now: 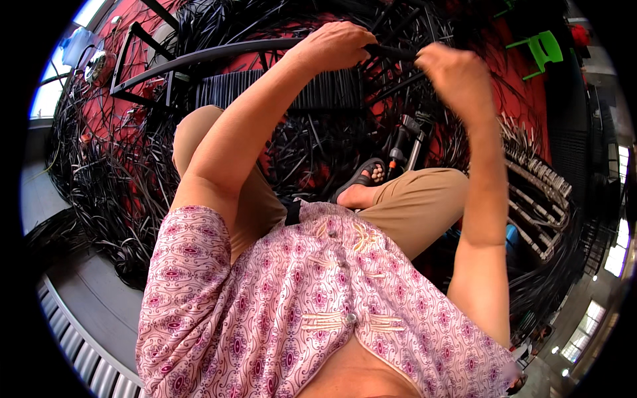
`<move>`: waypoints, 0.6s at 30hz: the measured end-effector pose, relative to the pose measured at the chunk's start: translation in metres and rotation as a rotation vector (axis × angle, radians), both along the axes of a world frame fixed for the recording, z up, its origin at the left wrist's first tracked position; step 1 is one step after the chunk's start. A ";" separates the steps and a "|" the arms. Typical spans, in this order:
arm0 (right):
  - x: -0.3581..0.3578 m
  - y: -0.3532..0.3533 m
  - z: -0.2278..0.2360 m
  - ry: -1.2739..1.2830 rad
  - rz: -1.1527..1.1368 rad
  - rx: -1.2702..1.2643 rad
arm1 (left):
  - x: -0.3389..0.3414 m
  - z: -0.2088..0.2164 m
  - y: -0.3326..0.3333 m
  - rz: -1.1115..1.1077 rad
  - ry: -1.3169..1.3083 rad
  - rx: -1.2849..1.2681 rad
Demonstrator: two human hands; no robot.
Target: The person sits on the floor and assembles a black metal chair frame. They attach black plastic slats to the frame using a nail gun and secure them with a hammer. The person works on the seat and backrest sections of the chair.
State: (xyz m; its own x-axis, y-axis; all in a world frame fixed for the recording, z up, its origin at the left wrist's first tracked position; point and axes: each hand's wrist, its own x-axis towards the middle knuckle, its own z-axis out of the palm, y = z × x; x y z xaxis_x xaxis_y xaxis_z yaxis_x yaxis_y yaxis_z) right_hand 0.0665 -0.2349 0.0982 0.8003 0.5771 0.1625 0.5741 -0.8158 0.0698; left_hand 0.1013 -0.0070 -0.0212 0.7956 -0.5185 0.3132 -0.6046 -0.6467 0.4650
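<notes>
A black chair frame (219,52) lies ahead of me, with a long curved bar along its top and a panel of tight black strips (282,89) below that bar. My left hand (338,46) is closed over the curved bar, fingertips bent down at its far side. To its right, my right hand (458,76) is raised with its fingers curled together near the same bar, slightly blurred. Whatever thin piece lies in its fingers is hidden. Dark material spans the gap between both hands; I cannot tell bar from strip there.
Loose black plastic strips (312,149) lie heaped over the red floor (531,119) around my legs. A hand-held tool with an orange tip (398,149) rests by my sandalled foot. Bundled greyish rods (541,199) lie at right, and a small green chair (544,53) stands far right.
</notes>
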 end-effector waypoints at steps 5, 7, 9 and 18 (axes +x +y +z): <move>0.094 -0.125 0.056 -0.287 -0.163 -0.057 | 0.004 -0.002 -0.015 -0.014 -0.116 -0.048; 0.075 -0.110 0.070 -0.510 -0.067 0.190 | 0.008 0.002 -0.013 0.025 -0.051 0.002; 0.015 -0.049 0.081 -0.105 -0.216 0.624 | 0.000 0.003 -0.013 0.079 0.035 0.032; -0.145 0.033 0.121 0.353 1.107 1.287 | 0.021 0.020 -0.049 0.228 0.096 0.083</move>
State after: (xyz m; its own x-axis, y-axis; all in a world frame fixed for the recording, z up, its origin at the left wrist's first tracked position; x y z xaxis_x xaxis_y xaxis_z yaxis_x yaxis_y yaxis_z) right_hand -0.0783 -0.2018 0.2192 0.2423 0.4839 0.8409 0.6974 0.5156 -0.4977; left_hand 0.1220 -0.0561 -0.0007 0.9191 -0.3427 0.1943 -0.3940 -0.7997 0.4532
